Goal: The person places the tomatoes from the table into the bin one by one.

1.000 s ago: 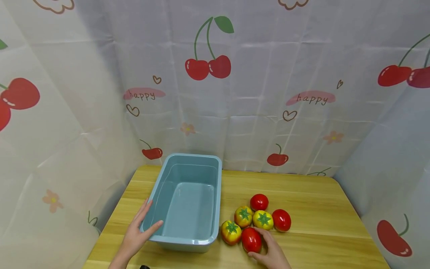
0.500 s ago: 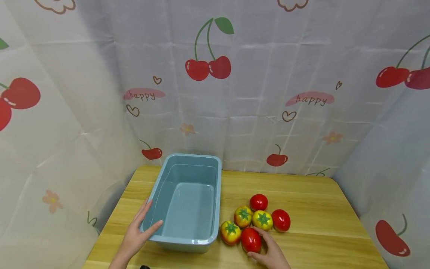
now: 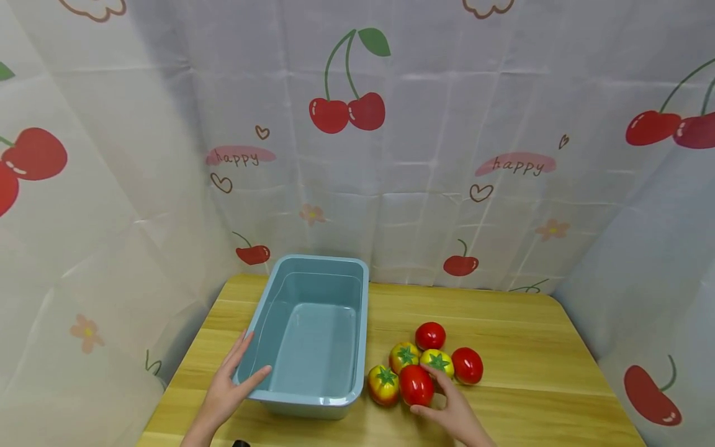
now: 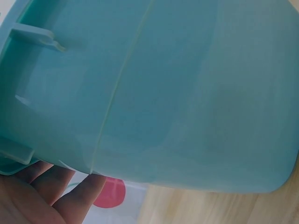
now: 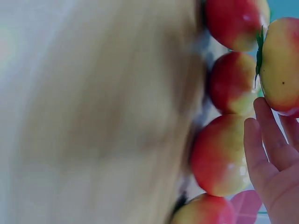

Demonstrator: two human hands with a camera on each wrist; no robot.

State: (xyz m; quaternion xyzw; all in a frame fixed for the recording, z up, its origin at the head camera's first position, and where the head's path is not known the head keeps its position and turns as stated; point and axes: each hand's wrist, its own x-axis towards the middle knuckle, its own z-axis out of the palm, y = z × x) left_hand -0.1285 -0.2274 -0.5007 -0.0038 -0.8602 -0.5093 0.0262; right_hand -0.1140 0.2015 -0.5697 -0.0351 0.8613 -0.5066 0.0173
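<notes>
In the head view my left hand (image 3: 226,388) holds the near-left corner of a blue-grey plastic bin (image 3: 365,323), its thumb over the rim. Fingers (image 4: 77,198) lie against the bin's outer wall in the left wrist view. My right hand (image 3: 452,413) grips a glossy red tomato (image 3: 416,385) from the right, between thumb and fingers. The right wrist view shows this tomato (image 5: 282,65) raised above the others, its yellowish underside and green leaves showing. Around it lie yellow tomatoes with green leaf stars (image 3: 383,385) and two red ones (image 3: 467,365).
The wooden table (image 3: 525,347) carries the bin on the left and the tomatoes to its right. A white curtain (image 3: 419,205) printed with cherries hangs behind and on both sides. Something small and black (image 3: 241,443) shows at the bottom edge.
My right hand has lifted the red tomato, moving it slightly up and away from the table's near side. The left hand and the bin have stayed still.
</notes>
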